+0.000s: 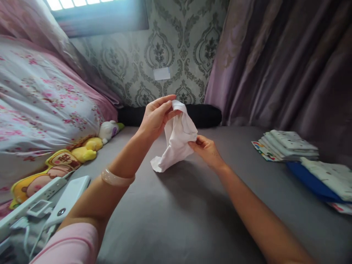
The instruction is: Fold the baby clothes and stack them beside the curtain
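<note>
A small white cloth garment [178, 141] hangs between my two hands over the grey bed sheet [132, 223]; its exact kind does not show. My left hand [156, 115] pinches its upper edge between thumb and fingers, with a pale bangle [117, 179] around that wrist. Lower and to the right, my right hand [206, 149] grips the garment's side edge. The cloth droops in loose folds, and one corner reaches down to the left, close to the sheet. Whether that corner touches the sheet I cannot tell.
Folded clothes [291, 145] are stacked at right, beside more folded pieces [330, 178]. On the left lie a power strip [49, 192], a white power bank [68, 200], cables and plush toys [88, 148]. A black bolster [203, 115] lies along the patterned wall.
</note>
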Demonstrator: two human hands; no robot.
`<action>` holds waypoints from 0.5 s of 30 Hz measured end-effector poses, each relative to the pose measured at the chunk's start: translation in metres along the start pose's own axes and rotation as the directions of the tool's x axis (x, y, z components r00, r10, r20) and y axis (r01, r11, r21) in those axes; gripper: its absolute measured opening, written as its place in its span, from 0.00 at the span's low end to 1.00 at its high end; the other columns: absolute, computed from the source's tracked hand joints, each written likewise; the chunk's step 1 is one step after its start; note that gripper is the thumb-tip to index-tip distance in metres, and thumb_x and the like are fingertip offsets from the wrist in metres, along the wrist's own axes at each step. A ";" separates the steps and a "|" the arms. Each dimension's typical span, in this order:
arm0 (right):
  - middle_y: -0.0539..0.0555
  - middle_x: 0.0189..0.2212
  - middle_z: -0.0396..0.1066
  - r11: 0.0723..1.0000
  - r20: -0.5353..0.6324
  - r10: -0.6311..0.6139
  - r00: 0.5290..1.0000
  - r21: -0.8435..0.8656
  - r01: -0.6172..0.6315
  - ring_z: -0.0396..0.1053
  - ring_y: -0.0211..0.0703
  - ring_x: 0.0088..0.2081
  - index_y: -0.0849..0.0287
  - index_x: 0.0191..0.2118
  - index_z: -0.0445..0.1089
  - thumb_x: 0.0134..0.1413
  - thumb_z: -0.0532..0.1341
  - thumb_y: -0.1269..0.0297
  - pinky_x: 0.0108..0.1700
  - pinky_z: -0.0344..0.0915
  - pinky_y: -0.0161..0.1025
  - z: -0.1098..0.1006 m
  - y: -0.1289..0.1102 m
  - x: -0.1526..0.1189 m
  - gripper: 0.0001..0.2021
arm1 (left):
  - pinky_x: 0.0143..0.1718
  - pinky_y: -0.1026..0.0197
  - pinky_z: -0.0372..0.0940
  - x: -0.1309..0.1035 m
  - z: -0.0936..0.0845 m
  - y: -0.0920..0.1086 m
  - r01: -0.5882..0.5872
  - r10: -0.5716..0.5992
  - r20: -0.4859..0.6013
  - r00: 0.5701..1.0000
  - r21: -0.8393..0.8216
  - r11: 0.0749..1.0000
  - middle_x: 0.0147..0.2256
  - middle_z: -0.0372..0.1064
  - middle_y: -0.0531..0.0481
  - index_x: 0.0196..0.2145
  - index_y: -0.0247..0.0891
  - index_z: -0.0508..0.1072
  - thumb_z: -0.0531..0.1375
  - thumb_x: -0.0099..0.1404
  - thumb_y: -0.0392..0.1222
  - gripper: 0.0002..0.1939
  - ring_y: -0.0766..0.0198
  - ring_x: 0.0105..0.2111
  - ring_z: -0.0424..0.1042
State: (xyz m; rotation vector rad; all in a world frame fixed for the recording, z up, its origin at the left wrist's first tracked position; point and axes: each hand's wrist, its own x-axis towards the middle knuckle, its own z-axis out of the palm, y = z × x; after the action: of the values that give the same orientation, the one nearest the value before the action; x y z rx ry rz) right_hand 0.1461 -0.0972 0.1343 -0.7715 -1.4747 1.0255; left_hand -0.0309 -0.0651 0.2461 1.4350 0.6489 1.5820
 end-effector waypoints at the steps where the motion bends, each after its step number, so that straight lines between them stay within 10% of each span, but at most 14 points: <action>1: 0.52 0.41 0.76 1.000 -0.026 -0.001 1.000 -0.016 0.001 0.72 0.47 0.44 0.54 0.41 0.73 0.47 0.66 0.48 0.48 0.68 0.45 -0.006 -0.001 0.001 0.19 | 0.46 0.54 0.72 0.000 -0.001 -0.001 -0.008 0.008 0.003 1.000 0.019 1.000 0.32 0.71 0.49 0.44 0.31 0.74 0.61 0.59 0.36 0.14 0.62 0.39 0.75; 7: 0.53 0.35 0.76 0.920 -0.138 -0.146 0.980 -0.383 0.083 0.72 0.45 0.36 0.57 0.39 0.74 0.52 0.62 0.46 0.38 0.68 0.41 -0.063 -0.039 0.024 0.19 | 0.40 0.61 0.71 0.001 -0.023 -0.021 -0.079 0.077 0.015 0.997 0.228 0.970 0.29 0.73 0.52 0.44 0.32 0.74 0.60 0.49 0.30 0.21 0.66 0.32 0.74; 15: 0.52 0.33 0.76 0.492 0.065 -0.373 0.926 -0.832 0.256 0.72 0.47 0.33 0.51 0.38 0.76 0.56 0.60 0.51 0.38 0.67 0.44 -0.090 -0.121 0.049 0.12 | 0.26 0.67 0.64 -0.005 -0.033 -0.056 -0.040 0.049 -0.003 0.999 0.551 0.834 0.23 0.70 0.54 0.34 0.35 0.76 0.60 0.54 0.38 0.09 0.68 0.22 0.68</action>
State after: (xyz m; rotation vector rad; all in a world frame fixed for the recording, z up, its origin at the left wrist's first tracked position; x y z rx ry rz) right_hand 0.2363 -0.0862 0.2643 -1.1331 -1.9030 -0.1031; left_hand -0.0482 -0.0369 0.1905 1.8633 1.1601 1.5060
